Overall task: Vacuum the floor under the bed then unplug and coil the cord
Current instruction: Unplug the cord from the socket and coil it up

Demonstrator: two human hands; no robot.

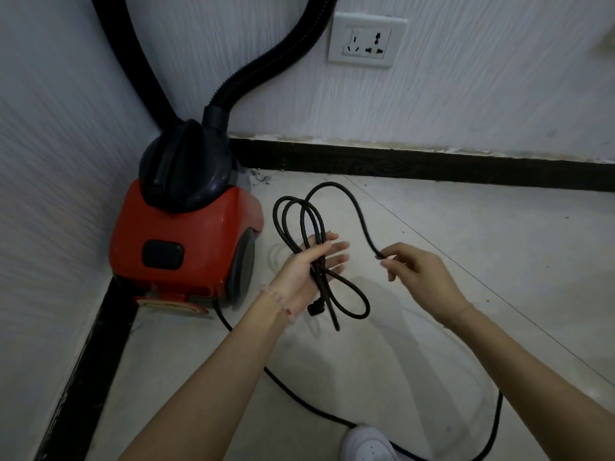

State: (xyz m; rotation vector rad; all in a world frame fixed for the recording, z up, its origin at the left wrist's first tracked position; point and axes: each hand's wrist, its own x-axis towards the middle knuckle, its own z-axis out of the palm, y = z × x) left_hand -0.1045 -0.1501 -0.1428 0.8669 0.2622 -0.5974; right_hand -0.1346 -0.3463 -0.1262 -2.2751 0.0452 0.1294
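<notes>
A red and black canister vacuum [186, 237] stands in the room's corner, its black ribbed hose [266, 64] rising along the wall. The black power cord [342, 194] is unplugged. My left hand [312, 264] holds several loops of it across the palm, and the plug [314, 309] dangles below that hand. My right hand [416, 267] pinches the cord a little to the right, with an arc of cord running between the two hands. The rest of the cord trails over the floor from the vacuum's rear toward my foot.
A white wall socket [366, 39] with nothing plugged in sits above the black skirting board [432, 164]. The floor is pale tile [499, 244]. My white shoe [369, 444] shows at the bottom edge, beside the trailing cord.
</notes>
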